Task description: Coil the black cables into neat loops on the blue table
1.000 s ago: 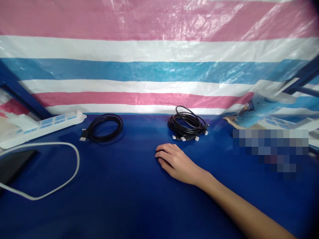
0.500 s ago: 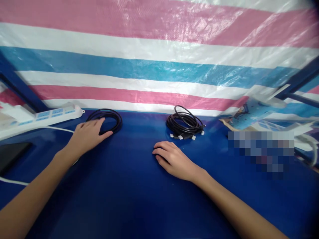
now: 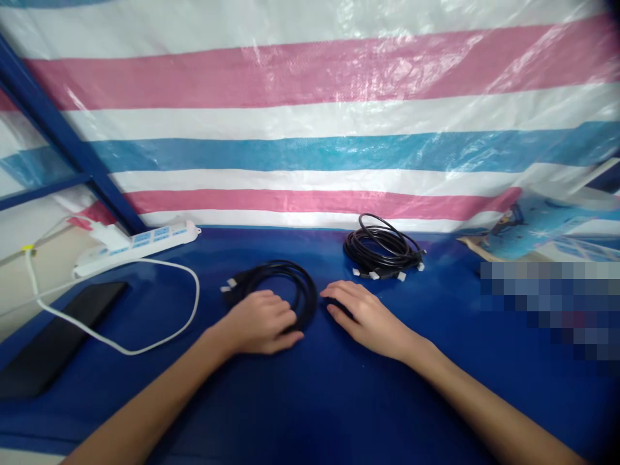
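My left hand [image 3: 264, 323] is closed over the near side of a coiled black cable [image 3: 306, 294], low over the blue table. The coil's white-tipped plugs [image 3: 230, 284] stick out at its left. To the right of that coil, my right hand [image 3: 361, 316] rests on the table with its fingers bent and slightly apart, and I see nothing held in it. Just beyond the right hand lies a pile of coiled black cables [image 3: 380, 248], several white plug ends pointing toward me.
At the back left is a white power strip [image 3: 159, 240], with a looping white cord [image 3: 196, 303] near it. A flat black object [image 3: 72, 336] lies on the left. A light-blue printed container [image 3: 533, 223] stands at right beside a blurred-out patch. Striped sheeting [image 3: 310, 155] hangs behind the table [image 3: 310, 413].
My left hand has taken hold of the black cable coil and brought it from the back left toward the middle, near my right hand. The view has turned somewhat left.
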A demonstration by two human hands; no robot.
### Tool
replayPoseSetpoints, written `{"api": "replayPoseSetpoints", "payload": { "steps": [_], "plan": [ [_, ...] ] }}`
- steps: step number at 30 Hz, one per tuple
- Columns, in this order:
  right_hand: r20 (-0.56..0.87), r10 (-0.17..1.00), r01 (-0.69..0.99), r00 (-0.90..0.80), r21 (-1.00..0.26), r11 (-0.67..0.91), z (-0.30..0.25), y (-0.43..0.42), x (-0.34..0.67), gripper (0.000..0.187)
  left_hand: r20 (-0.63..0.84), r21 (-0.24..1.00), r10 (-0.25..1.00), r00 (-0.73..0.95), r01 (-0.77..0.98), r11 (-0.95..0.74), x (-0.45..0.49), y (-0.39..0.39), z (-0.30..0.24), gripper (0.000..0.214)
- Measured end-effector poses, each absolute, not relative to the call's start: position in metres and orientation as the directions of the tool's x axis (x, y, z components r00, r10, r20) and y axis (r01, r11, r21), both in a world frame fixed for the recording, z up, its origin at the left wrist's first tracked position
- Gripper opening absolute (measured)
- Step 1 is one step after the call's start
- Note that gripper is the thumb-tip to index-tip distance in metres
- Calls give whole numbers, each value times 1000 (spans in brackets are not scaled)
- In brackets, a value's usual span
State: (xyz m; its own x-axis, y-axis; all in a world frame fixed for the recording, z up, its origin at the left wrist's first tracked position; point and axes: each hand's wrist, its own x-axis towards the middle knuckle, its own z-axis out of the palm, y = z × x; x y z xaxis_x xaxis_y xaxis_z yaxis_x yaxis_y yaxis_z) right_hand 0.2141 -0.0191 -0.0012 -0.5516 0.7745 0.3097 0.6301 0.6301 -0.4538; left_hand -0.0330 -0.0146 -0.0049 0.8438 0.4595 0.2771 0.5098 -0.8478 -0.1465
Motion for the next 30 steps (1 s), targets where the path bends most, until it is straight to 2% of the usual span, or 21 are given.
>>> {"api": "replayPoseSetpoints", "payload": {
  "steps": [4,5,6,7,9,10,11,16,19,22,26,27,30],
  "plan": [
    [310,894,689,-323,-571,447,-3,-11,217,35,380,-143,208,901,279,-950,3,-39,-6,35],
    [296,908,693,-298,-587,419,-3,-9,219,38,420,-108,189,888,256,-961,5,-39,-4,36],
    [278,914,691,-295,-599,405,-2,-8,220,40,451,-31,242,859,287,-957,3,-36,-3,38],
    [258,916,685,-308,-608,401,0,-8,222,38,466,78,366,806,374,-924,-2,-30,-2,40],
    [224,911,664,-345,-628,406,2,-7,223,27,392,322,692,606,614,-720,-18,-13,1,41],
    [219,910,650,-353,-642,406,3,-7,223,23,350,391,797,491,697,-601,-27,-4,1,42],
    [223,911,636,-347,-657,404,3,-8,222,22,308,429,849,430,733,-527,-36,4,2,44],
    [350,914,593,-207,-698,402,5,-9,221,28,187,543,881,436,701,-462,-47,10,1,27],
    [432,891,548,-144,-714,435,10,-16,224,27,173,604,893,415,672,-429,-30,-7,4,26],
    [445,891,447,-89,-781,435,15,-24,221,27,211,616,929,304,697,-368,-17,-11,17,28],
    [327,940,210,-99,-916,341,20,-28,209,46,345,656,931,117,680,-328,-14,10,44,25],
    [280,949,151,-147,-942,301,21,-28,206,45,378,679,924,52,663,-315,-12,15,48,28],
    [145,927,46,-345,-984,171,22,-30,199,27,400,751,912,-85,602,-274,4,18,44,34]
  ]
}}
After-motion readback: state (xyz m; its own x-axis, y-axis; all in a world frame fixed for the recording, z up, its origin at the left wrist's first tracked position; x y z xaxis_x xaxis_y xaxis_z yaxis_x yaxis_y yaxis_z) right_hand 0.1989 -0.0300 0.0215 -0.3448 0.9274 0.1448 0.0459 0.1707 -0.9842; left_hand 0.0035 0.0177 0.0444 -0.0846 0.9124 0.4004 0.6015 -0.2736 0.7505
